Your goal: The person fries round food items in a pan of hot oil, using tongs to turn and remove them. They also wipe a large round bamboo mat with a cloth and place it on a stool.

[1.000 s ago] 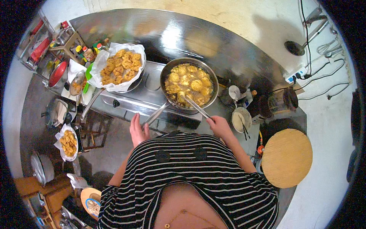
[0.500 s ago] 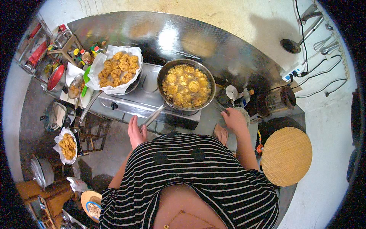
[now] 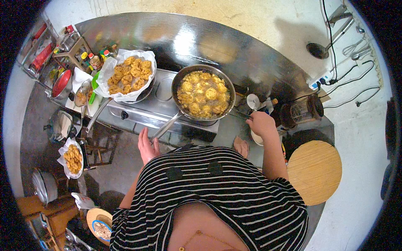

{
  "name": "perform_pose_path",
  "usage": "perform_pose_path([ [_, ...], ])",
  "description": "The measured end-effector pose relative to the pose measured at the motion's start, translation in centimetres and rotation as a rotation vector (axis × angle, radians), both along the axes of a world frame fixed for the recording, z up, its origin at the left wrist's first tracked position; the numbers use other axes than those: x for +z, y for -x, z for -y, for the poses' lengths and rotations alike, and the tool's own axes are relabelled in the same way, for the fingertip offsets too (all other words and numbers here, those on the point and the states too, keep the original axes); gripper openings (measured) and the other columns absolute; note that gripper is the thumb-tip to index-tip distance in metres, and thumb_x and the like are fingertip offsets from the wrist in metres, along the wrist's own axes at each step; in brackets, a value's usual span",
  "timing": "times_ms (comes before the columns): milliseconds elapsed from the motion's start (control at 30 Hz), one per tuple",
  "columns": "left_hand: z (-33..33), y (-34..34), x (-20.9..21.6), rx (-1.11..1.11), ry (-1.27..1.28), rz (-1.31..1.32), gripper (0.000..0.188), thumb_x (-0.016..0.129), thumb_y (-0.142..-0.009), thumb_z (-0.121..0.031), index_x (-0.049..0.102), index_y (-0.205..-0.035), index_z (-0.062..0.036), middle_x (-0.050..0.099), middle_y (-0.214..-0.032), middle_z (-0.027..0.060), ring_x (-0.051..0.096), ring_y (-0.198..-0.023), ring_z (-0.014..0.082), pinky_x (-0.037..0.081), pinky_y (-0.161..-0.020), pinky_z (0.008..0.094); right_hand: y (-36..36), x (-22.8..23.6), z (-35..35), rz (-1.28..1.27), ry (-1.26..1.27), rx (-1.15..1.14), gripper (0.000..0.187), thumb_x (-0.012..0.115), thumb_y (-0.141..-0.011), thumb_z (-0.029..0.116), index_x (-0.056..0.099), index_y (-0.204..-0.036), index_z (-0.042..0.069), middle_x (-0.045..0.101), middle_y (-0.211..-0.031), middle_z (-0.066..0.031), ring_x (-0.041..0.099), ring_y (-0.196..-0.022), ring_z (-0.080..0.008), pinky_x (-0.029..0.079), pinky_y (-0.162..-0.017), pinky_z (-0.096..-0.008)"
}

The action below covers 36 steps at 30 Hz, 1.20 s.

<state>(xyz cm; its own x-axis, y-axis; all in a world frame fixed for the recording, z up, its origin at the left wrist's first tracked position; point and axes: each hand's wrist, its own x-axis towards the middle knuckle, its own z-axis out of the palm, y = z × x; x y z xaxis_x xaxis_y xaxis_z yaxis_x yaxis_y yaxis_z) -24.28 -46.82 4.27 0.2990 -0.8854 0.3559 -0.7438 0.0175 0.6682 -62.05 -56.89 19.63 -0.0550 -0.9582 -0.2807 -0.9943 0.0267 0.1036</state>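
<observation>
A deep frying pan stands on the right burner, with golden battered pieces bubbling in oil. Its long metal handle points toward me. My left hand is beside the handle's end, fingers stretched and apart, holding nothing. Right of the pan, my right hand is closed round the end of a thin metal utensil. The utensil's other end reaches the pan's rim; its kind cannot be made out. On the left burner, fried pieces lie on white paper in another pan.
The steel stove carries both pans. Sauce bottles and a ladle-like strainer are at the left. Below them sits a paper-lined plate of fried pieces. A round wooden lid and a glass press are at the right.
My right hand has shifted slightly up and turned, bringing the utensil to a flatter angle. A pale bowl now shows below it. The left hand stays nearly still.
</observation>
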Motion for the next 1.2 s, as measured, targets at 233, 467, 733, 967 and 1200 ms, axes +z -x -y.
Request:
perform_pose_path([
  [233,-0.1,-0.3,-0.8,-0.005,0.055,0.008,0.054,0.059,-0.085,-0.009,0.037,-0.134,-0.0012,0.043,-0.131,0.0236,0.044,-0.118,0.0400,0.035,-0.099,0.0442,0.7,2.1,1.8,-0.071,-0.047,0.086,0.035,0.060,-0.082,0.038,0.068,-0.093,0.005,0.066,-0.096,-0.0175,0.064,-0.089,-0.0343,0.052,-0.076,-0.0448],
  [467,0.0,-0.3,-0.6,0.001,0.060,0.015,0.056,0.060,-0.084,-0.008,0.036,-0.135,-0.0024,0.043,-0.130,0.0237,0.044,-0.118,0.0400,0.036,-0.099,0.0445,0.2,-1.2,4.0,0.014,0.080,0.020,0.030,0.061,-0.083,0.033,0.066,-0.091,0.004,0.065,-0.093,-0.0158,0.062,-0.090,-0.0328,0.050,-0.077,-0.0434],
  [733,-0.4,-0.1,0.1,0.042,0.045,0.000,0.056,0.060,-0.083,-0.008,0.037,-0.134,-0.0021,0.044,-0.129,0.0241,0.044,-0.116,0.0402,0.037,-0.098,0.0451,0.9,-7.1,5.2,0.114,0.254,0.024,0.034,0.059,-0.085,0.036,0.061,-0.095,0.003,0.065,-0.091,-0.0191,0.063,-0.087,-0.0364,0.051,-0.075,-0.0475],
  [967,-0.6,-0.2,0.2,0.041,0.074,0.068,0.054,0.060,-0.084,-0.010,0.038,-0.133,-0.0007,0.045,-0.128,0.0240,0.046,-0.115,0.0400,0.038,-0.097,0.0447,-1.6,-9.8,6.7,0.302,0.251,-0.006,0.031,0.058,-0.086,0.032,0.061,-0.098,0.004,0.065,-0.088,-0.0183,0.061,-0.088,-0.0361,0.049,-0.075,-0.0459],
  [1200,-1.2,-1.0,-0.7,0.065,0.081,0.057,0.055,0.061,-0.083,-0.009,0.039,-0.133,-0.0015,0.044,-0.130,0.0217,0.045,-0.117,0.0385,0.037,-0.098,0.0437,-2.8,-8.4,6.5,0.328,0.194,0.023,0.033,0.053,-0.085,0.034,0.061,-0.093,0.003,0.065,-0.092,-0.0200,0.062,-0.085,-0.0383,0.050,-0.076,-0.0480],
])
